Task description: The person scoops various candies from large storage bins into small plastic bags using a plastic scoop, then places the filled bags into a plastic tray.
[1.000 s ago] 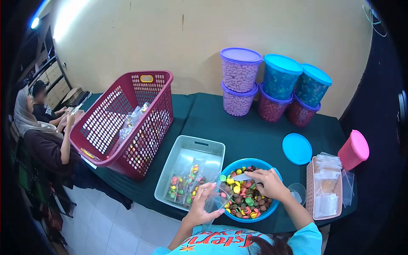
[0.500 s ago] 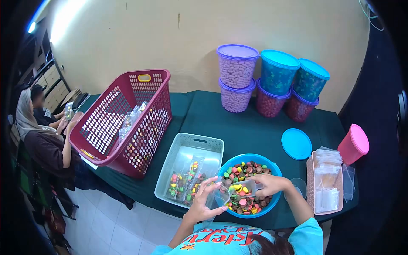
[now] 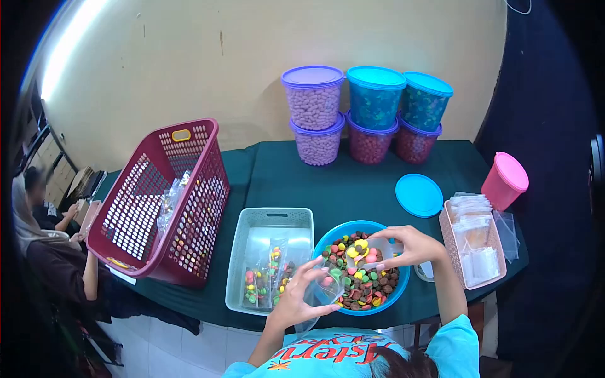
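Note:
A blue bowl (image 3: pixel 404 286) holds many coloured and brown candies. Over its right part my right hand (image 3: pixel 409 247) grips a clear scoop (image 3: pixel 386 247) loaded with yellow, pink and brown candies. At the bowl's left edge my left hand (image 3: pixel 296 297) holds a clear plastic bag (image 3: pixel 320 296) with its mouth spread, close beside the scoop; a few candies show near the mouth. To the left, a pale green tray (image 3: pixel 252 220) contains filled clear packets (image 3: pixel 272 274).
A maroon basket (image 3: pixel 211 170) with packets stands left. Stacked lidded tubs (image 3: pixel 317 104) are at the back. A blue lid (image 3: pixel 419 195), a pink box (image 3: pixel 504 268) of plastic bags and a pink container (image 3: pixel 506 179) are right. Two people (image 3: pixel 60 268) are far left.
The camera view has shifted. My right hand has raised the scoop from among the candies, now heaped with them. My left hand still holds the bag.

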A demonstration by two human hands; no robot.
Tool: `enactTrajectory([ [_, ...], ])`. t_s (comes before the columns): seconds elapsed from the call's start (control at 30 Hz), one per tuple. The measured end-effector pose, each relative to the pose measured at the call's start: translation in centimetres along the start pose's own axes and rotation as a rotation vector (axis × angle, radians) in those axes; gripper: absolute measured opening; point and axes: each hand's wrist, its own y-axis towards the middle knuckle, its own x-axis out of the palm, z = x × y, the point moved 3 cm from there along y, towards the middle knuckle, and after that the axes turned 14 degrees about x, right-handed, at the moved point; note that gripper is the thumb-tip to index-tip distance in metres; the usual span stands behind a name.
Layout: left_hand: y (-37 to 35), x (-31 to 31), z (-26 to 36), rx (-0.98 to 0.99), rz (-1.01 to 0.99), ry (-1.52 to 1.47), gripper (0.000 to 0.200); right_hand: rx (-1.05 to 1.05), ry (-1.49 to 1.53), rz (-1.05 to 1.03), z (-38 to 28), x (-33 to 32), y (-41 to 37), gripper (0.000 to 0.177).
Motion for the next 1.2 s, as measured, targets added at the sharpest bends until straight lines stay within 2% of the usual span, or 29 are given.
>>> enactTrajectory([
  [0.17,0.4,0.5,-0.2,0.050,-0.074,0.077,0.074,0.006,0.035,-0.078,-2.4,-0.5,-0.7,0.063],
  [0.23,0.4,0.5,-0.1,0.062,-0.104,0.108,0.072,-0.141,-0.048,-0.092,-2.1,0.6,-0.3,0.063],
  [0.4,0.6,0.6,0.4,0.081,-0.148,0.164,0.066,-0.078,-0.197,-0.145,-3.1,0.6,0.7,0.063],
  [0.47,0.7,0.8,0.6,0.062,-0.164,0.135,0.058,-0.003,-0.410,-0.196,-3.7,0.5,1.0,0.064],
  [0.63,0.9,2.0,1.0,0.058,-0.142,0.160,0.055,-0.028,-0.652,-0.265,-7.3,1.6,1.0,0.066],
  [0.7,0.7,2.3,0.9,0.052,-0.133,0.170,0.055,-0.082,-0.758,-0.198,-7.9,2.5,0.9,0.054],
  [0.97,0.8,2.6,1.6,0.051,0.026,0.133,0.059,-0.159,-0.948,-0.221,-11.4,1.3,1.5,0.047],
  [1.03,1.1,2.7,1.7,0.051,0.033,0.160,0.061,-0.021,-1.084,-0.312,-11.8,0.9,1.7,0.051],
  [1.2,1.3,2.8,1.9,0.087,0.025,0.235,0.065,-0.119,-1.074,-0.125,-11.8,0.6,0.7,0.049],
])
